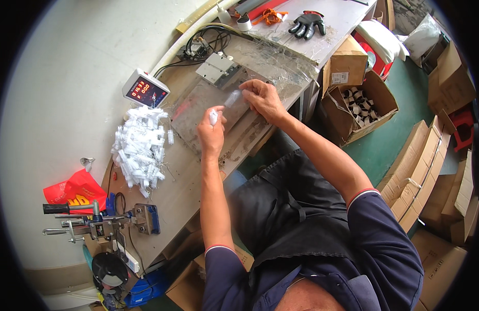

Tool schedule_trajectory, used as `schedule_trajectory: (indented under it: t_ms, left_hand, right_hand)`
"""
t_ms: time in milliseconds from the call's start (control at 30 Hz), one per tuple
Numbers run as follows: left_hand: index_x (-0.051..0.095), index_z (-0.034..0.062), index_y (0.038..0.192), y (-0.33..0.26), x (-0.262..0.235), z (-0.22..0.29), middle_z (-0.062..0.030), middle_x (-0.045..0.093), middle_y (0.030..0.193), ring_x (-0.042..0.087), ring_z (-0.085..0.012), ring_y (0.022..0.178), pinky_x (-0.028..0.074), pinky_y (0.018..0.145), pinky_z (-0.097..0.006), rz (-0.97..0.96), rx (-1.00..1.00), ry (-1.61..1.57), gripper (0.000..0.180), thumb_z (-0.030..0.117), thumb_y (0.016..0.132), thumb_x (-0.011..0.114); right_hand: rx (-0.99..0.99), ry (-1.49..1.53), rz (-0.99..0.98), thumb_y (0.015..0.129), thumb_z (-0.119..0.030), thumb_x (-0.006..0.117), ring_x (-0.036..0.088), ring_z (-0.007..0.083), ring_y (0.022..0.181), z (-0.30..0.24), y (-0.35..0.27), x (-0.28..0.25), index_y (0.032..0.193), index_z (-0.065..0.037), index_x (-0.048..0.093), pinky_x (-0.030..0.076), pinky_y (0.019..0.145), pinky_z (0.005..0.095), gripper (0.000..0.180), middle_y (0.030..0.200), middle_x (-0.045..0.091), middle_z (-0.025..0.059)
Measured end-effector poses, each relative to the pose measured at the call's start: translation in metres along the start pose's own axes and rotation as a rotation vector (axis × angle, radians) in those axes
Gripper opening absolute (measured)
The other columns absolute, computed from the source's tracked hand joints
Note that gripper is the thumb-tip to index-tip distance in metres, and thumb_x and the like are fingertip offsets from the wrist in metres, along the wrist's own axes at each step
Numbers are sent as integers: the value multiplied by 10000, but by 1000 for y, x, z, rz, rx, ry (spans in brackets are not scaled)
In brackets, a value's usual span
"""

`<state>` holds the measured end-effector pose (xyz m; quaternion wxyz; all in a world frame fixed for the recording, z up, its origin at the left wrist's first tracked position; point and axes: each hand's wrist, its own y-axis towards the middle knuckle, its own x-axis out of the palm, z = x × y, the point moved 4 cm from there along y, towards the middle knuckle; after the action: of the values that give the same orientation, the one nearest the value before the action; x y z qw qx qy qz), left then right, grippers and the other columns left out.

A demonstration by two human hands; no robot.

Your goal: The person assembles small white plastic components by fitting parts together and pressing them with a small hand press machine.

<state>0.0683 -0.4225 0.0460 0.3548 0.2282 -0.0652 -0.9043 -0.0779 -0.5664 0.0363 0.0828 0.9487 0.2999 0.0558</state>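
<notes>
Over the worn metal plate (195, 115) on the bench, my right hand (265, 102) pinches the upper end of a small white bristle brush (233, 98). My left hand (211, 136) is just below the brush's lower end, fingers curled in. White material (213, 117) shows at the left thumb; whether it is a wrapping or a held piece is unclear, and the inside of that hand is hidden. Left of my hands lies a heap of similar white brushes (141, 147) with thin wire ends. Beyond the hands sits a metal block fixture (217, 68).
A counter box with a red digital display (146, 89) stands behind the heap. At near left is a lever clamp (99, 225) beside a red bag (78, 192). A black-grey glove (307, 25) lies at the far end. Cardboard boxes (371, 124) stand on the floor to the right.
</notes>
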Motion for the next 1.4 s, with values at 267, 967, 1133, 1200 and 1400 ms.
schedule_trajectory:
  t_ms: [267, 967, 1133, 1200, 1400]
  left_hand:
    - [740, 64, 1118, -1, 3, -1, 29, 630, 733, 513, -35, 601, 414, 548, -210, -90, 43, 1, 141, 119, 1028, 646]
    - [622, 89, 1189, -7, 31, 16, -192, 724, 1064, 710, -397, 966, 562, 819, -495, -18, 467, 438, 322, 27, 873, 619]
    - [660, 80, 1130, -5, 22, 13, -209, 729, 970, 722, -406, 923, 564, 756, -464, 9, 350, 295, 188, 111, 944, 652]
    - [668, 89, 1086, -2, 23, 12, -206, 728, 958, 707, -421, 923, 556, 746, -482, -7, 320, 248, 157, 157, 945, 673]
    - [734, 31, 1052, 6, 18, 3, -7, 685, 799, 600, -91, 740, 487, 671, -280, -126, 103, 12, 196, 214, 991, 695]
  right_hand:
    - [68, -53, -154, 946, -205, 704, 595, 85, 637, 4, 1, 2, 1038, 8, 727, 498, 604, 277, 233, 789, 705, 34]
    - [58, -145, -205, 946, -182, 736, 520, 58, 521, 20, 7, 13, 930, -4, 715, 392, 472, 240, 179, 664, 613, -11]
    - [94, -63, -254, 973, -205, 687, 571, 72, 613, 9, 1, 19, 961, -11, 726, 451, 543, 245, 199, 753, 667, 4]
    - [105, -42, -279, 980, -220, 677, 570, 70, 616, 10, 2, 17, 952, -14, 723, 458, 549, 247, 213, 758, 671, 1]
    - [135, -25, -296, 986, -236, 657, 550, 65, 598, 10, 3, 13, 917, -9, 703, 448, 543, 249, 241, 722, 637, -6]
